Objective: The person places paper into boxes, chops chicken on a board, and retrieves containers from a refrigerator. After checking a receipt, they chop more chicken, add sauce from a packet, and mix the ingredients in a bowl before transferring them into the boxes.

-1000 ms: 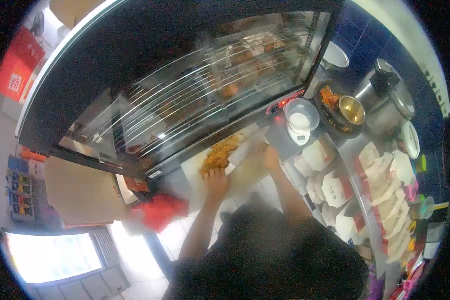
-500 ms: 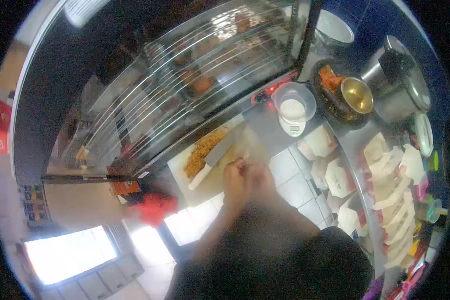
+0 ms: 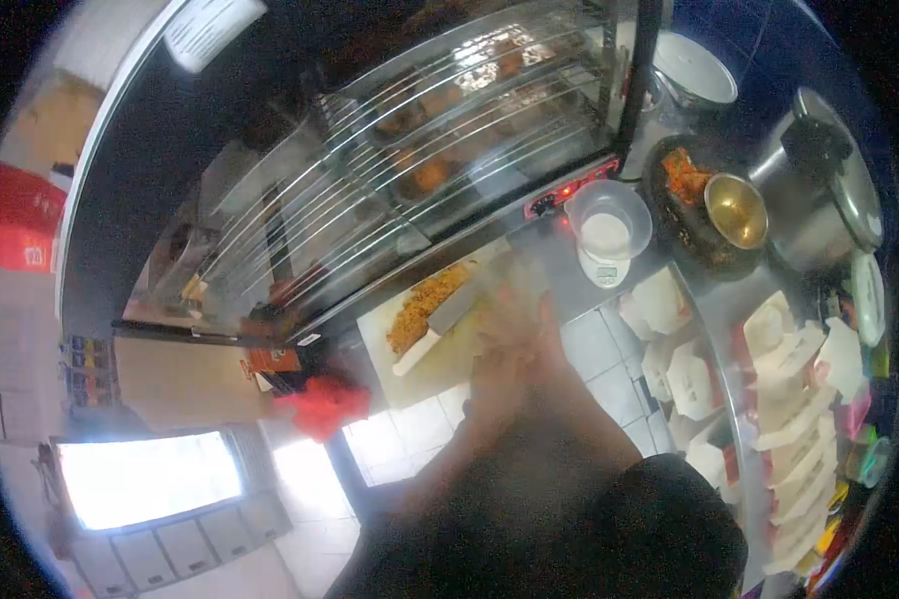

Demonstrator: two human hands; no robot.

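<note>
My left hand point(image 3: 499, 374) and my right hand point(image 3: 544, 344) meet over the lower right part of a white cutting board point(image 3: 378, 336). Both are smeared by motion. The right hand lies partly over the left, and a hazy, pale patch hides the fingertips, so I cannot make out anything between them. Left of my hands, a broad-bladed knife point(image 3: 453, 308) with a white handle lies on the board, untouched. Beside its blade is a long heap of golden-brown chopped food point(image 3: 425, 302).
A glass display warmer point(image 3: 370, 200) with wire racks stands behind the board. To the right are a plastic tub point(image 3: 633, 228) on a digital scale point(image 3: 605, 273), a brass-coloured bowl point(image 3: 736, 211), a large metal pot point(image 3: 804, 200) and several open paper boxes point(image 3: 784, 399). A red bag point(image 3: 328, 404) is at left.
The whole view has shifted, with the surroundings lower and further right. My hands have gone from clasped close together to a looser overlap, the right one reaching farther forward. The knife stays put.
</note>
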